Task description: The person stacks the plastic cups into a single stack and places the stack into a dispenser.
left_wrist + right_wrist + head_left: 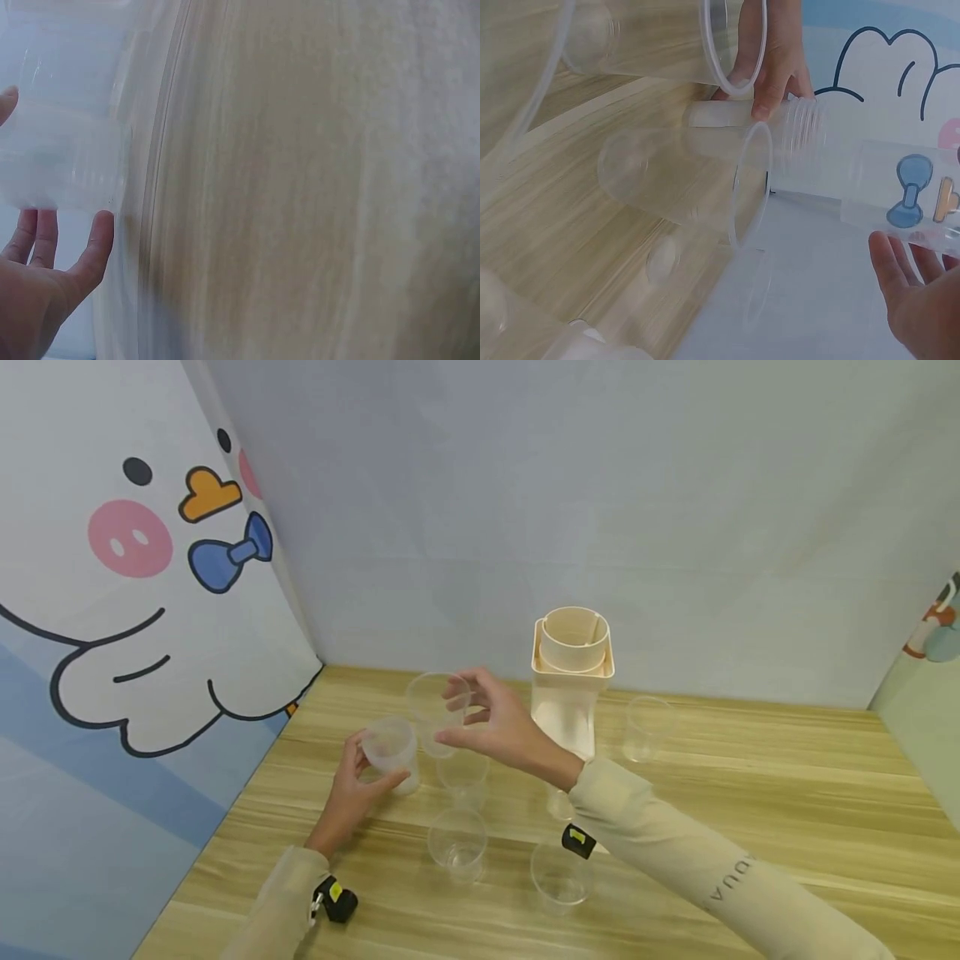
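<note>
My left hand grips a stack of nested clear plastic cups, thumb on the near side and fingers behind. Several rims show close together on that stack in the right wrist view. To its right, my right hand holds a single clear cup by its side, thumb and fingers around it. This cup is raised beside the stack, overlapping a standing cup in the head view. The left wrist view shows the left hand's fingertips against the stack's wall.
More clear cups stand apart on the wooden table: one in front, one at front right and one farther right. Behind the right forearm rises a cream-coloured holder with a round top. A pale curtain backs the table.
</note>
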Demonstrator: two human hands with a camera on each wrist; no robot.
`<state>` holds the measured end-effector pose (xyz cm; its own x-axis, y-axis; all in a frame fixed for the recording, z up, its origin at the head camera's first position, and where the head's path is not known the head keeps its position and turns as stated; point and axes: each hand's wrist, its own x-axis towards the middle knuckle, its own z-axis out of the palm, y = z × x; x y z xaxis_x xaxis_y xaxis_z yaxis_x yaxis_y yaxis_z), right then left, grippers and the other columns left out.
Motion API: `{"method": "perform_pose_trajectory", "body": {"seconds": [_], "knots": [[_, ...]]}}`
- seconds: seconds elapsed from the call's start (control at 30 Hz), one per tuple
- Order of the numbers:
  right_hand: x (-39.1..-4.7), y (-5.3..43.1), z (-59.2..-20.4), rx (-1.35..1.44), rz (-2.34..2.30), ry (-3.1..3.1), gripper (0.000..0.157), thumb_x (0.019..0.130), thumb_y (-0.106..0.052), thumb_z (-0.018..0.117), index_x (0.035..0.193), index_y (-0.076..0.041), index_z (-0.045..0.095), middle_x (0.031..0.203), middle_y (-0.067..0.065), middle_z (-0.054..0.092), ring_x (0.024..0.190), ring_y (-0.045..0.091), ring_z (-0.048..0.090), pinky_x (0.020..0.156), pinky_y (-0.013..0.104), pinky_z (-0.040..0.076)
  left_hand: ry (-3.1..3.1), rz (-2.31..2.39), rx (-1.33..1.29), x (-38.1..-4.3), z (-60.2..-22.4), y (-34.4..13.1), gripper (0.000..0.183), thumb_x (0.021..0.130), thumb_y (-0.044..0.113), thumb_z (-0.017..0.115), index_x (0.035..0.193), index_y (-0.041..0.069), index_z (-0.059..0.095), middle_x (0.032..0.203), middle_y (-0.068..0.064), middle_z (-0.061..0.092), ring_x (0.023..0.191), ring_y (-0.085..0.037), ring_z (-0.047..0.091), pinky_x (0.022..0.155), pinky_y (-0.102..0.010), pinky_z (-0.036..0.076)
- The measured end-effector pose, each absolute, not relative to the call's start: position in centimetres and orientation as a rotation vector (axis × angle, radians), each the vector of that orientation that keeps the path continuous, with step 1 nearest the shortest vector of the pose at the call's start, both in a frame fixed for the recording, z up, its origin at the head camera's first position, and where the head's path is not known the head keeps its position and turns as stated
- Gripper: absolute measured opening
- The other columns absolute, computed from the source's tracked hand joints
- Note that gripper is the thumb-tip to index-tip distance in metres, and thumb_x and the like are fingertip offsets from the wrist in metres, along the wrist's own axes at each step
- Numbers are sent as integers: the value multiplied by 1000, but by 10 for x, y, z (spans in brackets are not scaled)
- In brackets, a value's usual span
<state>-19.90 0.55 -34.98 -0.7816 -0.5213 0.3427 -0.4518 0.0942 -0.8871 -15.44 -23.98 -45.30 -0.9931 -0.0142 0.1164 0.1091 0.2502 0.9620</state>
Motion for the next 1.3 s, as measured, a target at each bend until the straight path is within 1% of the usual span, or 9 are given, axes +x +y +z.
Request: {"method": "perform_pose_trajectory", "body": {"seconds": [0.27,0.43,0.5,0.63,0.8,0.97,1.07,1.2,1.3], "knots": [[-205,-8,-352,-1019,-1805,2271,62,77,-12,79,128,-5,45,120,13,58,109,31,58,86,34,50,-2404,-1856,-102,-156,-454,-241,78,82,9,75,142,6,25,136,-22,42,126,-36,38,104,-59,24],[-208,-16,-352,-1024,-1783,2276,63,78,-13,78,130,-5,44,122,13,58,108,30,58,86,31,50,-2396,-1848,-105,-163,-470,-248,79,81,16,77,141,12,27,136,-17,44,125,-31,39,104,-56,26],[-208,-18,-351,-1019,-1778,2281,63,79,-14,78,131,-5,43,122,14,58,108,29,58,86,32,50,-2396,-1836,-108,-167,-476,-250,78,80,19,78,140,16,28,136,-13,45,124,-28,41,104,-54,27],[-210,-24,-348,-1009,-1780,2274,65,79,-13,78,132,-5,41,122,13,59,107,29,58,86,36,50,-2397,-1819,-125,-170,-481,-252,78,79,23,79,139,18,29,134,-10,47,120,-26,44,102,-51,31],[-211,-34,-348,-1018,-1770,2277,66,78,-13,78,132,-5,41,120,11,60,105,24,60,85,35,51,-2410,-1818,-101,-170,-483,-253,78,79,24,79,139,20,30,132,-9,49,118,-25,45,100,-50,32],[-214,-40,-350,-1043,-1778,2272,70,78,-13,78,135,-7,39,118,13,61,105,29,61,84,37,52,-2420,-1830,-78,-169,-481,-252,78,79,24,79,139,19,29,134,-11,47,122,-27,42,102,-53,30],[-215,-43,-351,-1058,-1761,2287,72,78,-14,78,138,-9,38,117,13,61,105,29,61,84,36,52,-2413,-1866,-76,-163,-469,-249,77,80,19,78,140,16,29,134,-14,46,123,-30,41,103,-55,29],[-217,-46,-352,-1077,-1734,2311,73,79,-15,77,140,-11,37,117,11,61,104,27,61,83,34,52,-2404,-1869,-97,-164,-471,-249,77,81,17,77,140,16,28,134,-14,46,122,-30,42,102,-55,29],[-219,-49,-354,-1080,-1718,2318,73,79,-14,77,140,-11,37,117,12,60,103,27,61,83,34,52,-2400,-1850,-116,-168,-480,-252,76,81,19,77,139,19,29,134,-12,47,122,-28,42,103,-54,29]]}}
